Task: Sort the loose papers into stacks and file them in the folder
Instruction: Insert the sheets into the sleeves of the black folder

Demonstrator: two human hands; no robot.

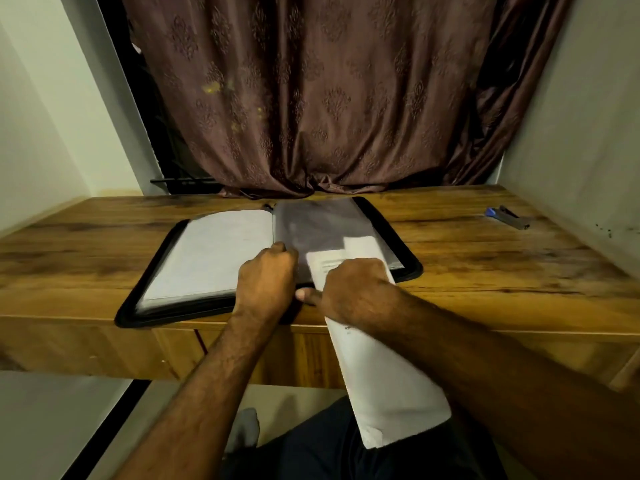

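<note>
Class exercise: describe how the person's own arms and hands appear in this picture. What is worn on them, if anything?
Both forearms are bare with visible hair; no sleeves reach into view. The left hand and right hand wear no gloves, and no watch, bracelet or ring shows on the parts in view.

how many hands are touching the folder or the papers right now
2. The left hand grips the sleeve edge at the middle of the open folder; the right hand holds the papers going into its right side.
</note>
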